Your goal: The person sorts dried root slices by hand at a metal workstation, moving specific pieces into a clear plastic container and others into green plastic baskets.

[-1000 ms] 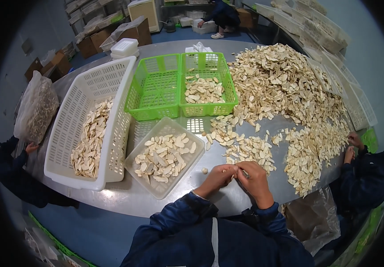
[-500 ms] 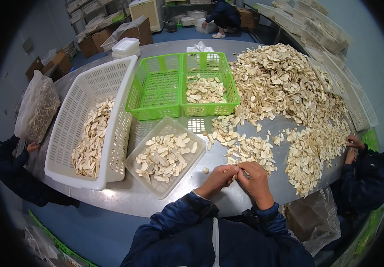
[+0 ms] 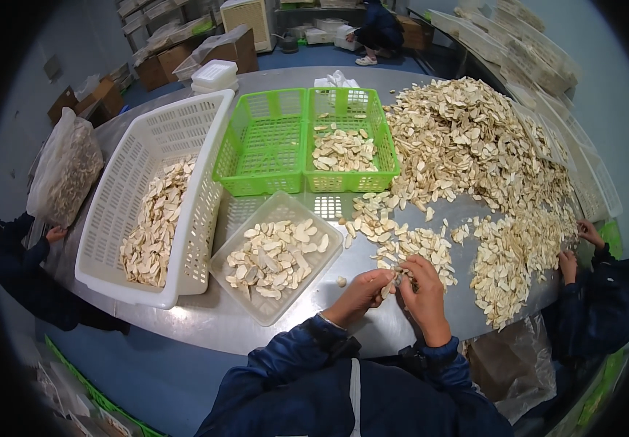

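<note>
Just beyond the table's near edge, my left hand (image 3: 362,297) pinches a pale dried slice (image 3: 387,290) between thumb and fingers. Against the same slice, the thumb and forefinger of my right hand (image 3: 425,300) are pressed together; fingers cover part of it. A scattered group of slices (image 3: 420,244) lies just past my hands. To the left, a shallow translucent tray (image 3: 262,315) holds several more slices. One small round piece (image 3: 341,280) rests alone between that tray and my left hand.
A large slice pile (image 3: 467,131) covers the table's right side. On the left stands a white basket (image 3: 183,255); two green baskets (image 3: 258,183) (image 3: 351,182) stand behind the tray. Co-workers' hands (image 3: 568,266) (image 3: 56,234) show at right and left. A full plastic bag (image 3: 67,167) is far left.
My right hand's fingers have lifted and spread slightly, baring more of the slice. The right co-worker's hands have moved apart. The view has shifted a little.
</note>
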`<move>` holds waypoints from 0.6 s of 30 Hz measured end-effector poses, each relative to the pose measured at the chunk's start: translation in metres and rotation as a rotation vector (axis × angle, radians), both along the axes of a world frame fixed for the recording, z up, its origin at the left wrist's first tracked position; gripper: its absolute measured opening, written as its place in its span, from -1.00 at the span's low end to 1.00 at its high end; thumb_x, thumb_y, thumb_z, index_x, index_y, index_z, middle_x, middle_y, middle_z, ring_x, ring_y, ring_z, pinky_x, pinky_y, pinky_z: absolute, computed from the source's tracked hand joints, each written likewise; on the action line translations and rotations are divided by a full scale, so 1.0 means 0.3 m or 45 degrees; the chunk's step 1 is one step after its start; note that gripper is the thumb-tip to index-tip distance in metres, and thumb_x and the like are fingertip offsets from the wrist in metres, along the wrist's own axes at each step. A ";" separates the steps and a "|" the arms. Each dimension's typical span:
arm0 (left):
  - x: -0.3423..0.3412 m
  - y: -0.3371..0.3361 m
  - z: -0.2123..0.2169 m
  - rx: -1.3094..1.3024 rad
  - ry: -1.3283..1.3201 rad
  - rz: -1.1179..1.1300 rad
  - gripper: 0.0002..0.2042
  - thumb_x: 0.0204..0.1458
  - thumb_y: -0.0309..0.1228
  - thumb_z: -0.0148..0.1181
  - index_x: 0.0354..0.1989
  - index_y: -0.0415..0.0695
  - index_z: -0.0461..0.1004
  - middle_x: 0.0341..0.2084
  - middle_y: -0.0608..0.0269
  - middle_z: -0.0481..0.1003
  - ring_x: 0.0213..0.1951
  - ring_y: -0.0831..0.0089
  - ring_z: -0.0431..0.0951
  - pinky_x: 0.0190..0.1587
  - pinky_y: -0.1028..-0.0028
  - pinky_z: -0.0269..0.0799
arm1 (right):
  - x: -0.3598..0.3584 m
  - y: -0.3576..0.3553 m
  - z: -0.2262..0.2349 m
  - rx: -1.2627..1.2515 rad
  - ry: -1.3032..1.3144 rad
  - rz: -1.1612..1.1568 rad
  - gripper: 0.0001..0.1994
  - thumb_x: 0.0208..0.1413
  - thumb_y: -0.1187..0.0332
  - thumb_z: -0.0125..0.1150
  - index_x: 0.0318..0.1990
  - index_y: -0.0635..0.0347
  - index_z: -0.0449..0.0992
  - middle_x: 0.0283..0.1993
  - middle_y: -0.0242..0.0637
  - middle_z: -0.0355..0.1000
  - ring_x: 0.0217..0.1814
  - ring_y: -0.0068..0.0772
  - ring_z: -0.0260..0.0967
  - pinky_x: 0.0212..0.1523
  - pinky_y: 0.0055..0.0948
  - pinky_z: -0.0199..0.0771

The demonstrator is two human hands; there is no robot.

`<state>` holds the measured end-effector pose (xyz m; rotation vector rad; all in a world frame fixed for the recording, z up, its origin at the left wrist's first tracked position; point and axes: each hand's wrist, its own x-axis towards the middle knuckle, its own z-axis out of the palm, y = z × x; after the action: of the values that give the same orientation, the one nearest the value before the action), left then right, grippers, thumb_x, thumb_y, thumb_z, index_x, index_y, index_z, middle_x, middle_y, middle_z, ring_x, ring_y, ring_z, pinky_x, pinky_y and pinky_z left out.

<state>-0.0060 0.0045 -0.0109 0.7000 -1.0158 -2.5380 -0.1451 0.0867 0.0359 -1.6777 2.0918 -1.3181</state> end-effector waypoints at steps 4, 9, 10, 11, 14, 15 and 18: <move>0.000 0.003 -0.007 0.000 0.029 0.024 -0.74 0.22 -0.17 0.02 -0.17 -0.10 0.45 -0.51 0.50 0.41 -0.62 0.81 0.18 -0.59 0.77 0.06 | 0.006 0.000 0.005 0.036 -0.077 0.111 -0.74 -0.05 0.59 0.16 -0.14 0.27 0.53 -0.03 -0.14 0.42 -0.02 -0.10 0.40 -0.09 -0.32 0.45; 0.001 0.000 -0.013 -0.006 0.052 -0.020 -0.77 0.22 -0.19 0.00 -0.27 -0.10 0.42 -0.55 0.50 0.34 -0.60 0.76 0.16 -0.58 0.75 0.04 | 0.006 0.007 0.013 0.073 -0.156 0.227 -0.74 -0.02 0.58 0.15 -0.12 0.26 0.53 -0.06 -0.13 0.44 -0.07 -0.10 0.42 -0.13 -0.33 0.46; 0.001 0.000 -0.011 -0.006 0.051 -0.019 -0.77 0.22 -0.19 0.00 -0.27 -0.10 0.42 -0.55 0.50 0.34 -0.60 0.76 0.16 -0.58 0.75 0.04 | 0.005 0.008 0.017 0.073 -0.157 0.228 -0.74 -0.02 0.58 0.15 -0.12 0.26 0.53 -0.06 -0.13 0.44 -0.07 -0.10 0.42 -0.13 -0.33 0.46; 0.004 0.000 -0.004 -0.013 0.041 -0.038 -0.77 0.22 -0.20 0.00 -0.28 -0.11 0.42 -0.54 0.49 0.35 -0.61 0.76 0.16 -0.59 0.74 0.04 | 0.002 0.009 0.024 0.097 -0.179 0.226 -0.76 -0.02 0.56 0.16 -0.15 0.25 0.53 -0.10 -0.15 0.46 -0.10 -0.17 0.44 -0.15 -0.36 0.47; 0.004 0.006 0.033 0.007 0.021 -0.041 -0.77 0.21 -0.21 -0.02 -0.30 -0.11 0.41 -0.54 0.46 0.35 -0.61 0.75 0.17 -0.62 0.72 0.02 | -0.022 0.023 0.047 0.214 -0.310 0.238 -0.81 0.00 0.53 0.19 -0.19 0.25 0.54 -0.16 -0.20 0.49 -0.18 -0.30 0.46 -0.21 -0.43 0.46; 0.002 0.006 0.045 0.033 0.013 -0.028 -0.77 0.21 -0.21 -0.03 -0.31 -0.12 0.40 -0.54 0.45 0.35 -0.61 0.74 0.17 -0.63 0.71 0.01 | -0.035 0.029 0.051 0.305 -0.418 0.249 -0.84 0.00 0.52 0.21 -0.22 0.25 0.55 -0.19 -0.23 0.50 -0.23 -0.38 0.47 -0.24 -0.49 0.45; 0.000 0.002 0.056 0.143 0.029 0.002 -0.75 0.20 -0.19 -0.04 -0.31 -0.13 0.39 -0.60 0.45 0.31 -0.62 0.74 0.16 -0.66 0.70 -0.02 | -0.065 0.047 0.035 0.272 -0.478 0.224 -0.89 0.02 0.52 0.23 -0.27 0.28 0.55 -0.30 -0.33 0.49 -0.37 -0.58 0.38 -0.36 -0.61 0.37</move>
<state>-0.0060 0.0052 0.0059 0.7002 -0.8704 -2.6119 -0.1648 0.1009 0.0463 -1.3671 1.7568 -1.1968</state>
